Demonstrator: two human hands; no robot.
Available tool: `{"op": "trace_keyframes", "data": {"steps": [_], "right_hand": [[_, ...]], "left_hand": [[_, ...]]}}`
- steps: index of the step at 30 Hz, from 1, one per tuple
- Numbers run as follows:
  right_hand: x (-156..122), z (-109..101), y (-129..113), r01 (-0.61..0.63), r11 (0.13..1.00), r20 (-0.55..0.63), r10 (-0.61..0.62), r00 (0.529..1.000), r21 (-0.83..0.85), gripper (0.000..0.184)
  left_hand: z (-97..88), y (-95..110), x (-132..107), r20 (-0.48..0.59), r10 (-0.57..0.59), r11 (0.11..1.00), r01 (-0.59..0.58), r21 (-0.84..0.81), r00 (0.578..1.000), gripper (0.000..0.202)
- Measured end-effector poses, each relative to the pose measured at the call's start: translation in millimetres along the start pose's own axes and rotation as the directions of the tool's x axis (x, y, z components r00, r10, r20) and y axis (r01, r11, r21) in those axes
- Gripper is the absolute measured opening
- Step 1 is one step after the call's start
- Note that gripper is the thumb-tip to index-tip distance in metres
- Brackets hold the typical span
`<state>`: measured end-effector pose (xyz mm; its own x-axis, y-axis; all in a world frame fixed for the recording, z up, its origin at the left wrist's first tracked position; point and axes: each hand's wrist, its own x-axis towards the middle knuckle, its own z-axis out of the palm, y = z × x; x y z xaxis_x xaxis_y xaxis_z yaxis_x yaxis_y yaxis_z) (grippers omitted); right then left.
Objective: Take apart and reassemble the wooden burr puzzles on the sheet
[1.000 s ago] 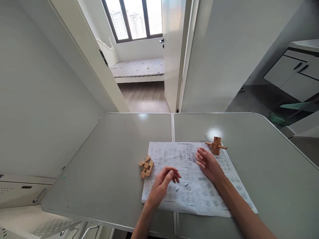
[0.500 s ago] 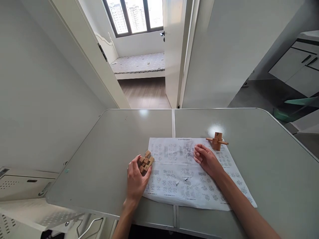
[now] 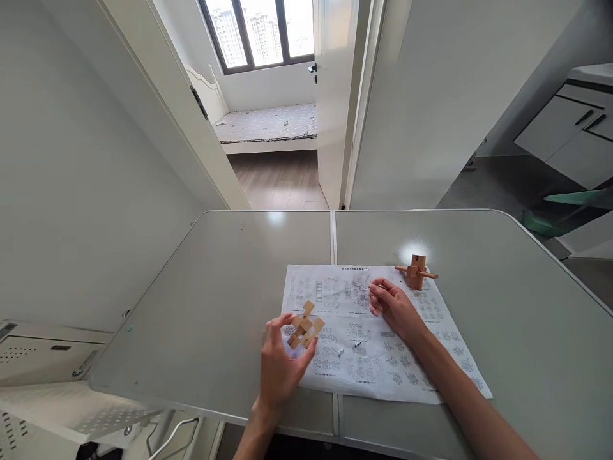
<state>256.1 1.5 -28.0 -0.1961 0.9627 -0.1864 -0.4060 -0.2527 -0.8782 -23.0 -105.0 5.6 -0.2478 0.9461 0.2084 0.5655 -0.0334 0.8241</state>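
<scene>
Table (image 3: 215, 287): grey, pale-edged, filling the foreground, split by a seam (image 3: 334, 239) running away from the person.
Door (image 3: 335, 108): standing open beyond the table.
Bed (image 3: 268, 122): in the room behind, a patterned mattress on a white frame.
Window (image 3: 261, 35): dark-framed, above the bed.
Cabinet (image 3: 560, 131): white with dark handles, far right, well apart from the table.
Sheet (image 3: 330, 294): printed with rows of small diagrams, lying across the seam; the left hand and right forearm each cover part of it.
Left hand (image 3: 280, 364): thumb and fingers pinching the puzzle from two sides.
Right hand (image 3: 395, 308): over the sheet, fingers curled towards the thumb; cannot tell whether the tips meet.
Puzzle (image 3: 305, 327): interlocked wooden blocks in the left hand, over the sheet's left part; cannot tell whether it touches the paper.
Second puzzle (image 3: 416, 273): wooden, upright at the sheet's far right corner, just beyond the right hand, a stick crossing it.
</scene>
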Motion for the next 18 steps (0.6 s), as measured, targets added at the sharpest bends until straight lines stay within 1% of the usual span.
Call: {"op": "trace_keyframes", "data": {"steps": [2, 3, 4, 5, 6, 7, 9, 10, 11, 14, 15, 18], "right_hand": [[-6.8, 5.1, -5.3, 0.004, 0.995, 0.026, -0.001, 1.0, -0.102, 0.03], [-12.0, 7.9, -8.8, 0.005, 0.985, 0.044, 0.003, 0.999, -0.175, 0.028], [-18.6, 10.9, -12.5, 0.025, 0.94, 0.091, 0.006, 0.996, -0.341, 0.029], [-26.3, 13.9, -16.1, 0.051, 0.876, 0.138, 0.018, 0.99, -0.48, 0.029], [-34.9, 17.1, -19.1, 0.07, 0.813, 0.177, 0.042, 0.983, -0.578, 0.028], [-44.2, 20.4, -21.4, 0.083, 0.756, 0.22, 0.083, 0.972, -0.65, 0.026], [-63.0, 27.2, -22.5, 0.12, 0.649, 0.229, 0.087, 0.969, -0.751, 0.023], [-71.8, 30.5, -21.3, 0.133, 0.605, 0.225, 0.079, 0.971, -0.785, 0.021], [-79.8, 33.6, -19.1, 0.139, 0.578, 0.215, 0.064, 0.974, -0.804, 0.019], [-97.9, 41.1, -8.4, 0.177, 0.547, 0.195, -0.025, 0.98, -0.818, 0.014], [-102.0, 43.0, -4.1, 0.182, 0.542, 0.181, -0.055, 0.982, -0.821, 0.015], [-110.2, 47.2, 9.2, 0.192, 0.513, 0.142, -0.134, 0.981, -0.837, 0.028]], "left_hand": [[11.7, 7.5, -7.3, 0.054, 0.025, 0.998, -0.022, -0.065, 0.998, 0.057], [16.9, 10.1, -10.4, 0.081, 0.057, 0.997, -0.052, -0.058, 0.995, 0.058], [21.5, 11.9, -13.0, 0.099, 0.087, 0.996, -0.083, -0.042, 0.991, 0.057], [25.4, 12.9, -15.4, 0.117, 0.113, 0.994, -0.112, -0.02, 0.987, 0.058], [28.9, 13.3, -17.5, 0.132, 0.142, 0.989, -0.145, 0.015, 0.981, 0.058], [31.8, 13.4, -19.4, 0.141, 0.167, 0.982, -0.177, 0.06, 0.976, 0.057], [36.9, 12.9, -23.2, 0.16, 0.205, 0.963, -0.228, 0.145, 0.966, 0.055], [39.1, 12.7, -25.0, 0.167, 0.215, 0.953, -0.244, 0.177, 0.962, 0.054], [40.8, 12.7, -26.8, 0.178, 0.221, 0.947, -0.255, 0.198, 0.959, 0.053], [42.9, 13.4, -31.1, 0.227, 0.225, 0.938, -0.274, 0.212, 0.948, 0.055], [42.1, 13.8, -32.0, 0.252, 0.226, 0.938, -0.28, 0.206, 0.941, 0.057], [35.3, 13.2, -33.4, 0.319, 0.231, 0.939, -0.297, 0.174, 0.919, 0.064]]}}
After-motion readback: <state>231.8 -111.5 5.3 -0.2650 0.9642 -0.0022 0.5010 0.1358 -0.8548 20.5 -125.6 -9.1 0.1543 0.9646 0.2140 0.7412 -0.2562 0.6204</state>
